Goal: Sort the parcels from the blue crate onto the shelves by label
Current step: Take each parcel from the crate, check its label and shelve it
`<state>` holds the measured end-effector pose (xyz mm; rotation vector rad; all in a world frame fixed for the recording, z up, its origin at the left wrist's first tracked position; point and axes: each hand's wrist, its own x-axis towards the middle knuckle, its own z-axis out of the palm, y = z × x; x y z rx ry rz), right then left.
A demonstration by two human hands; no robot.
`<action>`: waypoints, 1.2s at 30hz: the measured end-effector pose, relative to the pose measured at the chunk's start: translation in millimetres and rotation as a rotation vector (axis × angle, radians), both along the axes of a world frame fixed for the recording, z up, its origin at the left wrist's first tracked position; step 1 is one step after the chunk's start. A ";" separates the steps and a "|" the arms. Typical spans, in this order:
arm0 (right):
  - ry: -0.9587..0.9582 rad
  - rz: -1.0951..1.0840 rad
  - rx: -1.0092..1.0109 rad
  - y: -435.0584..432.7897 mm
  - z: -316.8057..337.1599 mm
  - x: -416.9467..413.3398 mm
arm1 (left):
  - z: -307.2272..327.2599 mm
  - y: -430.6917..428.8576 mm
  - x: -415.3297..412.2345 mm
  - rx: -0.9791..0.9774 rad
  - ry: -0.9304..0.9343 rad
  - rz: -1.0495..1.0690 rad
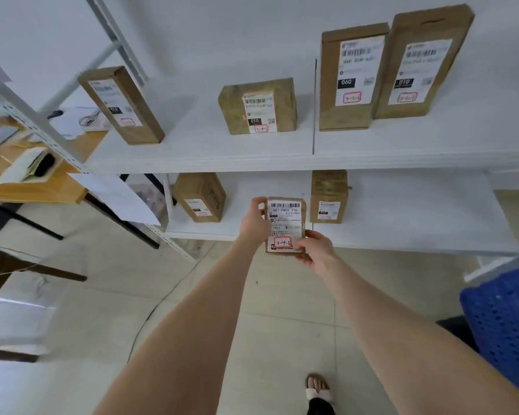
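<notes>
The parcel [285, 224] is in the air in front of the lower shelf [402, 211], between both your hands, with its label turned to you. Your left hand [256, 218] grips its upper left edge with curled fingers, and your right hand [315, 250] pinches the lower right corner, the thumb lying beside the red handwritten mark. It is a small cardboard box, so I judge it stiff and light. The printed label looks smooth, so take hold on the bare cardboard sides, not on the paper, and keep the mark uncovered for reading. On the lower shelf stand two brown boxes, the left box [200, 197] and the right box [328, 196]. The upper shelf [207, 145] carries four more. The blue crate [504, 319] is at your right side; only its perforated wall shows, so I cannot tell what is inside
</notes>
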<state>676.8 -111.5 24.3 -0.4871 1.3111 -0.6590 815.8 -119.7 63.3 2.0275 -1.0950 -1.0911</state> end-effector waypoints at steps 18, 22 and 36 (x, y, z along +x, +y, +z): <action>0.177 -0.199 -0.038 -127.7 -211.4 161.6 | -185.9 -137.2 150.1 -0.062 -0.153 -0.076; 0.257 -0.176 -0.090 -144.4 -255.0 185.0 | -229.5 -148.8 172.0 -0.088 -0.163 -0.036; 0.380 -0.066 -0.274 -163.3 -338.0 208.5 | -329.1 -162.4 186.3 -0.185 -0.113 -0.026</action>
